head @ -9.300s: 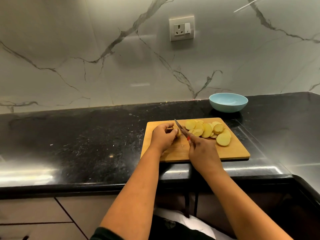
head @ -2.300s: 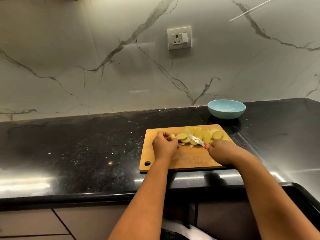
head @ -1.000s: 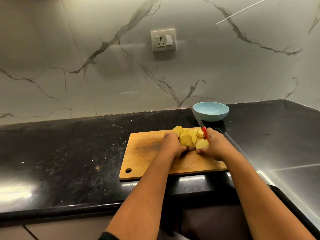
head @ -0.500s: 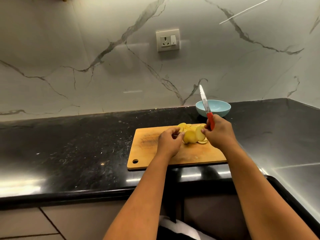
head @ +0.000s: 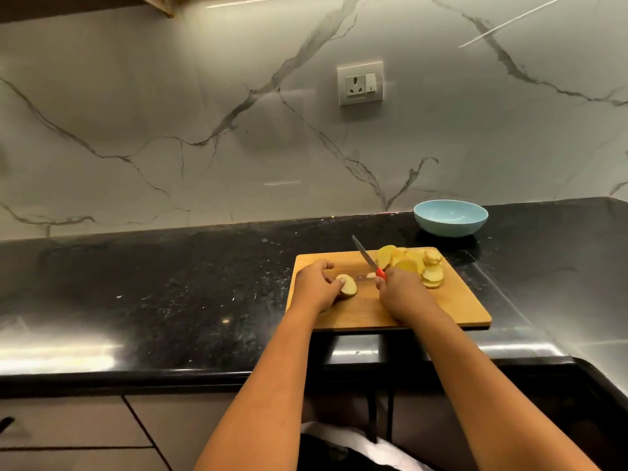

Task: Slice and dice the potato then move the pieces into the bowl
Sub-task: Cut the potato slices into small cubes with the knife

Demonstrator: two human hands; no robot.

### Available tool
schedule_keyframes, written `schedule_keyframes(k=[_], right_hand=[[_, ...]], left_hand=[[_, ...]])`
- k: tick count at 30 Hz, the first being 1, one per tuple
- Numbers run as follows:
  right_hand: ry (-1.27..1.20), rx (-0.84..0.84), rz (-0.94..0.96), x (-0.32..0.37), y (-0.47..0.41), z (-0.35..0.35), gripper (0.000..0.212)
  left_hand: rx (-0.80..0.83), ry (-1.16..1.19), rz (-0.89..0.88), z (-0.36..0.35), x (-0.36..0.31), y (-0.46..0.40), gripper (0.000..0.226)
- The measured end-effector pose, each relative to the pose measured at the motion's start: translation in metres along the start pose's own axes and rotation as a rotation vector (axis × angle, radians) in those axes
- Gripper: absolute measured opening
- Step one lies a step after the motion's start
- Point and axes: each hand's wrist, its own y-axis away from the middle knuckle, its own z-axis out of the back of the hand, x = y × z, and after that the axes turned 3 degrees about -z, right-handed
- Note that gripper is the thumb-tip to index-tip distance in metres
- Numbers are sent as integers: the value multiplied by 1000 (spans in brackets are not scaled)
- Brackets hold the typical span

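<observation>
marble wall [head: 170,137] with grey veins rises behind a black counter [head: 153,294], and a socket [head: 360,83] sits on the wall above the board. cabinet fronts [head: 68,430] run below the counter's front edge, left of the board. a wooden board [head: 370,311] lies on the counter near that front edge.

on the board's left part, the left hand [head: 314,286] curls over a potato piece [head: 347,285], fingers gripping it from the left and pressing it down, its pale cut face turned to the right. a small scrap [head: 370,275] lies on the board just right of that piece.

near the board's middle, the right hand [head: 402,294] is clenched around a knife [head: 368,260] with a red handle; the blade points up and to the left, away from the person, its tip above the board's far edge. the blade is clear of the potato piece.

on the board's far right part, slices [head: 416,265] lie heaped and overlapping, just beyond the right hand; whether the blade touches the nearest one is hard to tell.

behind the board's far right corner, apart from it, a blue bowl [head: 450,218] stands on the counter with no potato in it.
</observation>
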Motion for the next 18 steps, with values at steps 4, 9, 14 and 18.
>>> schedule_keyframes(k=[4,9,14,18], right_hand=[[-93,-121,40,-5,6,-13,24],[-243,-235,163,-20,14,-15,20],[-253,-185,155,-26,14,-10,19],[-244,-187,150,-34,20,-6,25]], left_hand=[[-48,-159,-22,6,7,-9,51],[18,-428,52,-3,13,-10,52],[-15,-451,96,-3,12,-7,52],[-8,-439,92,-8,8,3,56]])
